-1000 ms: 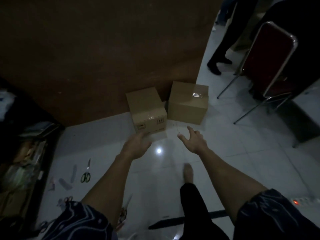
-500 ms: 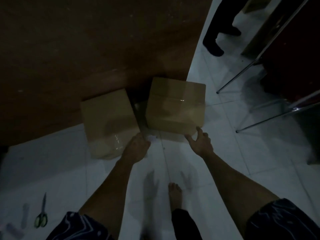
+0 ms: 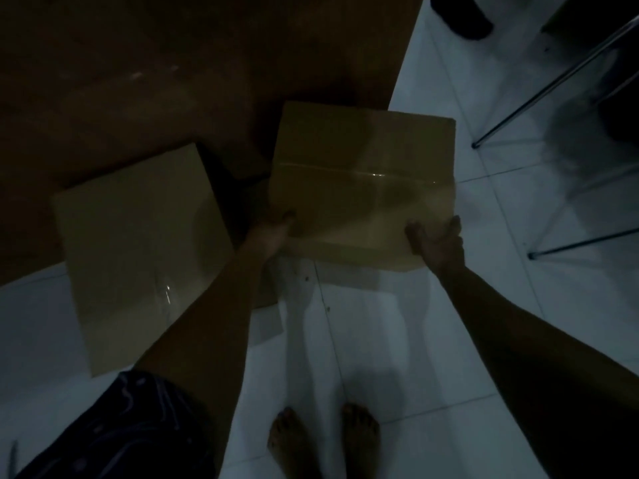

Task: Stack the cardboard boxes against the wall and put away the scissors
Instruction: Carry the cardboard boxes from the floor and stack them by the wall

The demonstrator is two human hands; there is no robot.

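both hands now on the right-hand box (image 3: 363,181) — left hand (image 3: 271,233) at its near-left corner, right hand (image 3: 437,242) at its near-right corner, a second ago they just reach toward it

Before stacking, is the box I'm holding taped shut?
Shut: the right box has flat flaps and shiny tape across its top seam.

No writing, label, brand or number can be read anywhere. The two cardboard boxes, one at centre right (image 3: 363,181) and one at lower left (image 3: 138,250), show plain brown faces in the dim light, with only a glossy tape strip (image 3: 363,171) across the right one. The brown wall (image 3: 173,81) and the white floor tiles (image 3: 397,340) carry no signs.
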